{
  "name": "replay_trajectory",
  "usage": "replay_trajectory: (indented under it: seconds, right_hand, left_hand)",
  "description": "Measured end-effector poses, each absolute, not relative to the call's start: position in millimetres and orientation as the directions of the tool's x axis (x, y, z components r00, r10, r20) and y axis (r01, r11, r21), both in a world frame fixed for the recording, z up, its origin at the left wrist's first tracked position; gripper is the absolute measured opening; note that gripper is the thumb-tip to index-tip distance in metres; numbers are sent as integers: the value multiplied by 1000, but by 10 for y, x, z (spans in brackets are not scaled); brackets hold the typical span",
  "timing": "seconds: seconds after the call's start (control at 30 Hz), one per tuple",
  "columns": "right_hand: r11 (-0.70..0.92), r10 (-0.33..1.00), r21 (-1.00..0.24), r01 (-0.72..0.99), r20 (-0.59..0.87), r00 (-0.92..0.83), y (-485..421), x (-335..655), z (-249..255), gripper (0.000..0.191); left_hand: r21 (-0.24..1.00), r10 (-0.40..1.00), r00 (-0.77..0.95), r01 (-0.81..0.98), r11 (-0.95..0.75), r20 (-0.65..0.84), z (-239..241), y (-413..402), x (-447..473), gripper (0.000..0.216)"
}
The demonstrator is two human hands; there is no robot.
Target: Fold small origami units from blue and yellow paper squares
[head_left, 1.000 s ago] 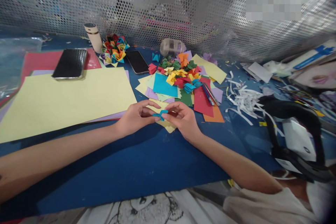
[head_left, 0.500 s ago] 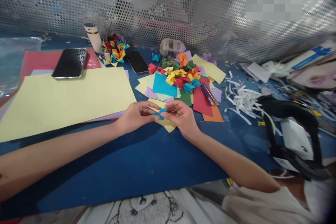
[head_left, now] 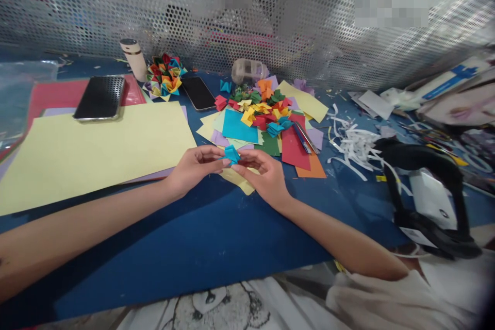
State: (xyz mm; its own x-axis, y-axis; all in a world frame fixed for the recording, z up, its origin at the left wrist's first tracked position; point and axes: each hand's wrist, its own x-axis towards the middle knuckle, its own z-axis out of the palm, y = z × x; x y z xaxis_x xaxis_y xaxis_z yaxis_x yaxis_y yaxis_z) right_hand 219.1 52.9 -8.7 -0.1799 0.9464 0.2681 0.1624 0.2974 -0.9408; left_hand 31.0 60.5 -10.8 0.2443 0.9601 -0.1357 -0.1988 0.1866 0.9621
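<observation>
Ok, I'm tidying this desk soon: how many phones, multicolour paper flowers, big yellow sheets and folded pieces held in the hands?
2 phones
1 multicolour paper flower
1 big yellow sheet
1 blue folded piece, pinched between left hand and right hand
Total: 5

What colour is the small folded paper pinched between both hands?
Bright blue. The folded paper, held by left hand and right hand, shows in the head view.

Both hands meet over the blue bench (head_left: 201, 247): left hand (head_left: 193, 167) and right hand (head_left: 263, 175) pinch a small folded blue paper piece (head_left: 232, 154) between their fingers (head_left: 222, 162). Just beyond the fingers lies a heap of coloured folded papers (head_left: 263, 108).
</observation>
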Motion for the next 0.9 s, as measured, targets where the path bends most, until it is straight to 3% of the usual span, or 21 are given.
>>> replay_trajectory:
  seconds: [0.2, 0.43, 0.57, 0.73, 0.9]
  right_hand:
    - [389, 917, -902, 189, 360, -170, 533, 2225, -65, 16]
    - [483, 866, -835, 263, 412, -283, 560, 2275, -45, 17]
    - [486, 862, -836, 254, 413, -293, 538, 2271, -20, 16]
    - [466, 879, -844, 266, 407, -248, 515, 2265, 4, 11]
    - [424, 904, -853, 305, 378, -199, 512, 2270, -3, 16]
  left_hand:
    - [964, 946, 296, -187, 189, -128, -60, 576, 313, 30]
    - [980, 957, 290, -190, 66, -8, -66, 566, 330, 45]
    - [987, 952, 306, -152, 41, 7, -88, 561, 323, 39]
    - [998, 947, 320, -54, 9, 9, -103, 557, 304, 48]
    - [998, 955, 296, -55, -7, 23, -137, 555, 320, 38]
